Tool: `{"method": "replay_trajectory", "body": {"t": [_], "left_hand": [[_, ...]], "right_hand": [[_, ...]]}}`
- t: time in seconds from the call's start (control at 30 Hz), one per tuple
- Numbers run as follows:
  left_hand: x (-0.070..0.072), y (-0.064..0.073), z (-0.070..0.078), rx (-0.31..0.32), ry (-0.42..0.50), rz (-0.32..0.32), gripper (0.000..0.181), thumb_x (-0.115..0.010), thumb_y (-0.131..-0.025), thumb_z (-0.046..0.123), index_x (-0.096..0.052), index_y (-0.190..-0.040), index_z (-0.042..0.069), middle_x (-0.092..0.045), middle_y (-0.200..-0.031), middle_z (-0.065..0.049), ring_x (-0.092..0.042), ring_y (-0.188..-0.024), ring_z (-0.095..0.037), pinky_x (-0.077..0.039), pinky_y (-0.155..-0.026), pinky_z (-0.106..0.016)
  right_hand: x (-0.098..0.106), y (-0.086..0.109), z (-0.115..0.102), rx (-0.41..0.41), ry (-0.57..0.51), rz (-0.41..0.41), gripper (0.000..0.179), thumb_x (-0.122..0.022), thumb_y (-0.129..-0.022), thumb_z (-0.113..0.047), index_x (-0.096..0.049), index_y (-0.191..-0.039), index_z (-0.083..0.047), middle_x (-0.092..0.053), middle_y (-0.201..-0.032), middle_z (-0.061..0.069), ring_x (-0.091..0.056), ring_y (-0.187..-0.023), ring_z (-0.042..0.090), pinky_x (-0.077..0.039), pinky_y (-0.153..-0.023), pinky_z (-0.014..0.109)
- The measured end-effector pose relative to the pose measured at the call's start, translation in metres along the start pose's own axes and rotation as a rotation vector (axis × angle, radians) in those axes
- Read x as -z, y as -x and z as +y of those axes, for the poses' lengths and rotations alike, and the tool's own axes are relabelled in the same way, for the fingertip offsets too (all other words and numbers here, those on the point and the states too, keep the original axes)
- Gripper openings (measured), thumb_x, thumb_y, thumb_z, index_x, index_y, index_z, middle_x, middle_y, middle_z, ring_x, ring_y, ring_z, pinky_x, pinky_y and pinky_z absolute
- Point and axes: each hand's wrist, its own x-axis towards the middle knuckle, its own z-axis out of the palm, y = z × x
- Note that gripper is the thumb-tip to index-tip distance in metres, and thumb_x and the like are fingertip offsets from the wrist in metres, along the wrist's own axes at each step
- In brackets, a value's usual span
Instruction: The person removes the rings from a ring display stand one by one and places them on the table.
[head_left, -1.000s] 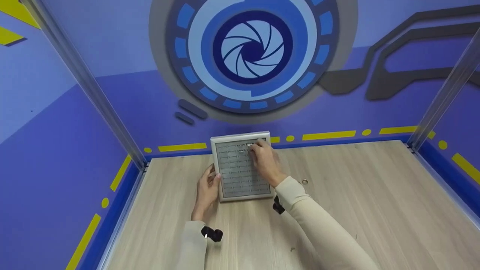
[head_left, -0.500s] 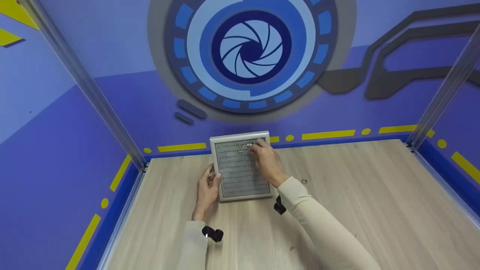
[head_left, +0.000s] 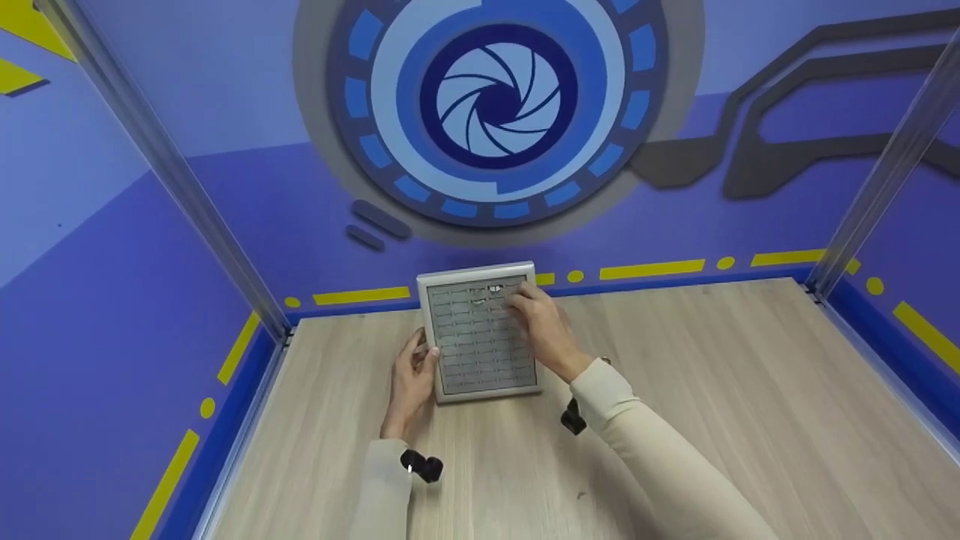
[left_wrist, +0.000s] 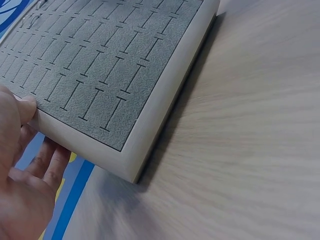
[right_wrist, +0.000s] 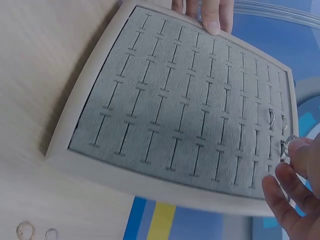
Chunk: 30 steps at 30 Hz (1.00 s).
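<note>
A ring display board [head_left: 487, 345] with a pale frame and grey slotted padding stands tilted on the table. My left hand [head_left: 412, 382] grips its left edge, the thumb [left_wrist: 27, 107] on the front and the fingers behind. A few silver rings [right_wrist: 272, 119] sit in slots near the board's top. My right hand [head_left: 544, 326] is over the upper right of the padding, fingers curled. In the right wrist view its fingertips pinch a small silver ring [right_wrist: 288, 144], which partly overlaps a slotted ring behind it.
Two loose rings, one rose-gold [right_wrist: 26, 231] and one silver [right_wrist: 51, 234], lie on the wood-grain table [head_left: 720, 397] to the right of the board. A small dark speck [head_left: 581, 495] is near the front. A blue printed wall [head_left: 360, 262] rises close behind the board.
My right hand has shifted slightly right, uncovering more of the bright ring in the top row. Its cuff now partly covers the loose rings on the table. The left hand keeps its grip.
</note>
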Motion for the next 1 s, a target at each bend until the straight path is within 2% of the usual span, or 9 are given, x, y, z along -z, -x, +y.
{"method": "replay_trajectory", "body": {"t": [0.2,0.37,0.63,0.87,1.0], "left_hand": [[-0.001,-0.001,-0.001,-0.01,0.002,-0.007,0.054,-0.059,-0.11,0.01,-0.044,-0.162,0.005,-0.055,-0.156,-0.02,-0.062,-0.135,-0.039,-0.046,-0.123,-0.054],[0.0,-0.002,0.0,-0.01,-0.004,-0.022,0.054,-0.059,-0.11,0.01,-0.042,-0.162,0.002,-0.057,-0.153,-0.021,-0.062,-0.134,-0.037,-0.048,-0.121,-0.053],[0.002,-0.001,0.001,0.002,0.017,-0.028,0.054,-0.059,-0.111,0.012,-0.042,-0.162,0.002,-0.058,-0.151,-0.021,-0.062,-0.135,-0.038,-0.049,-0.121,-0.052],[0.002,-0.001,0.0,0.009,0.038,-0.033,0.056,-0.06,-0.11,0.014,-0.042,-0.162,0.003,-0.056,-0.153,-0.021,-0.061,-0.135,-0.039,-0.047,-0.123,-0.054],[0.004,0.0,0.001,0.006,0.036,-0.038,0.056,-0.059,-0.111,0.012,-0.041,-0.162,0.001,-0.055,-0.154,-0.022,-0.061,-0.135,-0.039,-0.048,-0.122,-0.054]], "right_hand": [[0.016,0.014,0.013,0.034,-0.02,0.034,0.013,-0.068,-0.099,0.009,-0.078,-0.1,0.001,-0.067,-0.1,0.011,-0.069,-0.089,0.025,-0.065,-0.076,0.038],[0.032,0.028,0.027,0.028,-0.023,0.05,0.012,-0.07,-0.099,0.008,-0.078,-0.098,-0.001,-0.067,-0.097,0.007,-0.07,-0.086,0.023,-0.064,-0.073,0.034],[0.048,0.058,0.049,-0.071,-0.007,0.024,0.015,-0.069,-0.099,0.008,-0.079,-0.099,-0.004,-0.071,-0.099,0.006,-0.072,-0.09,0.022,-0.067,-0.077,0.035],[0.054,0.084,0.067,-0.122,0.016,0.028,0.019,-0.072,-0.096,0.011,-0.08,-0.099,-0.005,-0.072,-0.096,0.005,-0.069,-0.081,0.016,-0.063,-0.066,0.032],[0.055,0.097,0.075,-0.168,0.02,-0.005,0.02,-0.073,-0.094,0.013,-0.08,-0.099,-0.006,-0.072,-0.096,0.004,-0.069,-0.082,0.015,-0.064,-0.067,0.031]]}}
